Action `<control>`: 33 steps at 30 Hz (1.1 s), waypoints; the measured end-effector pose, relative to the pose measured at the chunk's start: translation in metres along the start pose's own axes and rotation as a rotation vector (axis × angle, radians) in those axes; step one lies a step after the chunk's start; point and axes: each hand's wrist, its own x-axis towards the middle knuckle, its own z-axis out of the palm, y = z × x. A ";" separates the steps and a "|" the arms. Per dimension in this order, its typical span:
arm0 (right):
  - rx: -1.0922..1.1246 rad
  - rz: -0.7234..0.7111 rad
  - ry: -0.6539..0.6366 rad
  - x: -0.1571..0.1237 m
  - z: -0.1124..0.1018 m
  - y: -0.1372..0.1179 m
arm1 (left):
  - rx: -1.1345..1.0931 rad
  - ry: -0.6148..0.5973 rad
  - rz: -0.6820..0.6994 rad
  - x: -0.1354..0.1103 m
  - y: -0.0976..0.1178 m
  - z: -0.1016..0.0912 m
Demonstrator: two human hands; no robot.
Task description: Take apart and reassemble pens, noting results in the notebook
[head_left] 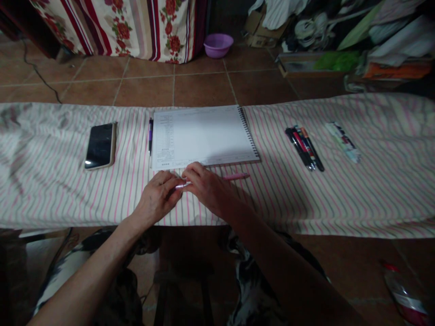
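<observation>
A slim pale purple-pink pen (pixel 181 186) lies across the gap between my two hands, just below the notebook. My left hand (pixel 159 195) is closed, its thumb and fingers pinching the left end of this pen. My right hand (pixel 207 188) has its fingers curled at the other side of the gap, also closed on the pen. From behind my right hand a pink pen-like barrel (pixel 237 176) sticks out to the right; whether it belongs to the same pen is hidden. The open spiral notebook (pixel 209 136) has a mostly blank page with a printed table along its left side.
A purple pen (pixel 150 137) sits along the notebook's left edge, and a phone (pixel 100 146) farther left. To the right are several pens (pixel 305 148) and a pale, patterned packet or pens (pixel 344 141). Striped cloth (pixel 268 199) covers the table. A purple basin (pixel 218 45) stands on the floor.
</observation>
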 end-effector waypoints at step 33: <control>0.079 0.124 0.247 -0.028 -0.037 0.052 | 0.130 0.012 0.014 0.002 0.006 0.006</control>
